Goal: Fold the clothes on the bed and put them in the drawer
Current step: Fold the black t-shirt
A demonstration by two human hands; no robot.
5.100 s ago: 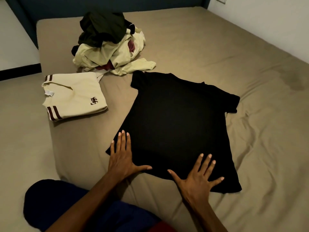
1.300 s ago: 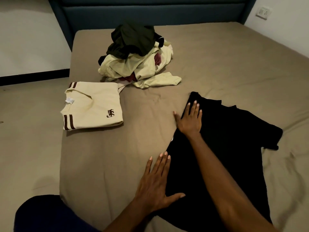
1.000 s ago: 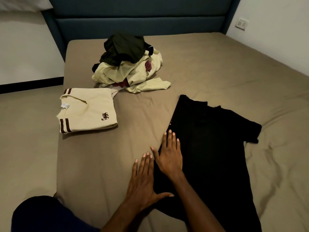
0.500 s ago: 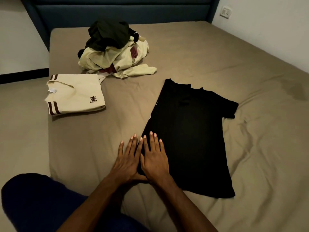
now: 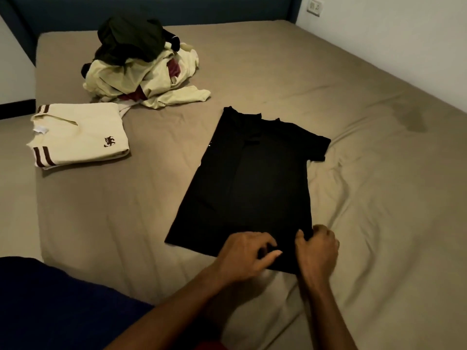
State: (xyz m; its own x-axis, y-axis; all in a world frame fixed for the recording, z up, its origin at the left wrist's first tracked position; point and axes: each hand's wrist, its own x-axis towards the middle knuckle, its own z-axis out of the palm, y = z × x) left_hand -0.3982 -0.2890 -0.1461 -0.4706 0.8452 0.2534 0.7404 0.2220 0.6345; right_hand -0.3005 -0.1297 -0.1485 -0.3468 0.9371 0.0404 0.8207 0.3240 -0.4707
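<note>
A black T-shirt (image 5: 250, 183) lies flat on the bed, its left side folded in and its right sleeve still spread out. My left hand (image 5: 246, 256) rests on the shirt's bottom hem with fingers curled, and whether it pinches the cloth is unclear. At the hem's right corner my right hand (image 5: 317, 251) grips the fabric with curled fingers. A folded cream shirt (image 5: 80, 136) with brown stripes sits at the left. Behind it is a pile of unfolded clothes (image 5: 141, 69), cream, maroon and dark green.
The tan bed sheet (image 5: 379, 198) is wrinkled to the right of the black shirt. A dark blue headboard (image 5: 177, 8) runs along the far end, with a white wall and socket (image 5: 314, 6) at the right. My knee in dark blue (image 5: 50, 306) is at the lower left.
Both hands slid right along the bottom of the black shirt, from flat on its left edge to the hem near the right corner. Their fingers have curled, the right hand now gripping cloth.
</note>
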